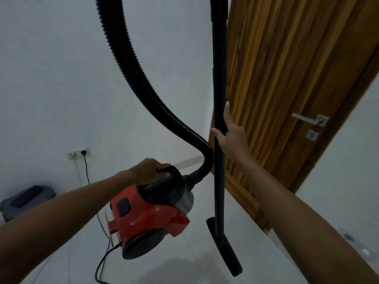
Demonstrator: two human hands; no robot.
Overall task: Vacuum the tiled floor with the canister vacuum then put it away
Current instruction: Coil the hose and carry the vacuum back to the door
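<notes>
Left grip: the left hand (pixel 148 170) curls round the black handle (pixel 167 171) on top of the red vacuum (pixel 151 218) and holds it.
Right grip: the right hand (pixel 230 134) holds the black wand (pixel 219 99). The thumb sits on one side of the wand and a finger points up along the other side. The other fingers are hidden behind the wand.
Vacuum: red with a black top and a grey front. It tilts, with one dark wheel (pixel 140 245) low down. I cannot tell if it touches the floor.
Hose: the ribbed black hose (pixel 131 78) comes out of the vacuum's front, bends up and goes out of the top of the view.
Wand: it stands almost upright, just beside the vacuum on the door side.
Floor head: the flat black floor head (pixel 224 247) is at the wand's bottom end, beside the vacuum and over the pale tiled floor (pixel 184 269).
Cord: a thin black cord (pixel 102 265) leaves the back of the vacuum. Another stretch of it runs up the white wall to a plug in the socket (pixel 79 153), well behind the vacuum.
Door: a brown wooden door (pixel 287 78) with a silver lever (pixel 309 119) stands past the wand, away from the vacuum.
Grey thing: a grey and black thing (pixel 26 198) sits low by the wall, under the socket side. I cannot tell what it is.
</notes>
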